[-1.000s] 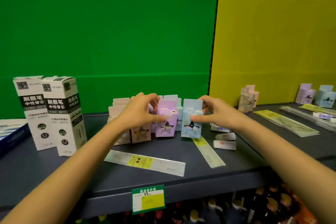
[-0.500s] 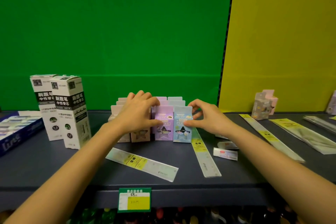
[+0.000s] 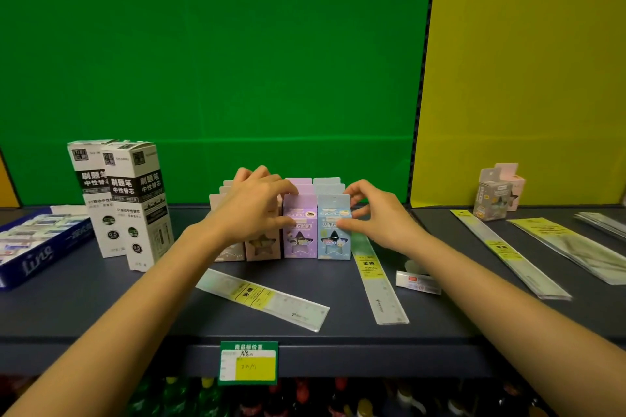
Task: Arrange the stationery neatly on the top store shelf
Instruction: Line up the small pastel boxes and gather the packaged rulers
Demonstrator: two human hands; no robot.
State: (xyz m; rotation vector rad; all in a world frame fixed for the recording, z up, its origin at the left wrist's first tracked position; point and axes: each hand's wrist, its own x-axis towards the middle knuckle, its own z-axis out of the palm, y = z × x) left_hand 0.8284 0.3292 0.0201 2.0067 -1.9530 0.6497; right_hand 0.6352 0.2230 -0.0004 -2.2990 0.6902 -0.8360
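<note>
Your left hand (image 3: 252, 210) is lying over the beige boxes (image 3: 262, 244) in the cluster of small star-window boxes standing on the shelf (image 3: 101, 308), with its thumb and forefinger closing on the purple box (image 3: 299, 230) from the left. Your right hand (image 3: 376, 213) is reaching in from the other side, its fingers (image 3: 352, 193) curled apart, the thumb tip touching the blue box's (image 3: 333, 235) right edge and the forefinger at its top corner; it is not gripping anything fully. The purple and blue boxes are standing upright, side by side and touching, at the front of rows of matching boxes behind them. Two tall white refill boxes (image 3: 132, 200) are standing to the left, near a blue tray (image 3: 34, 257). One ruler (image 3: 262, 298) is lying slanted in front of the cluster, another ruler (image 3: 376, 281) is running forward from just beside the blue box, and an eraser (image 3: 418, 282) is lying under your right forearm. More rulers (image 3: 508, 254) and a grey box (image 3: 491, 196) are sitting well to the right. A price tag (image 3: 249, 362) is hanging on the shelf's front edge.
</note>
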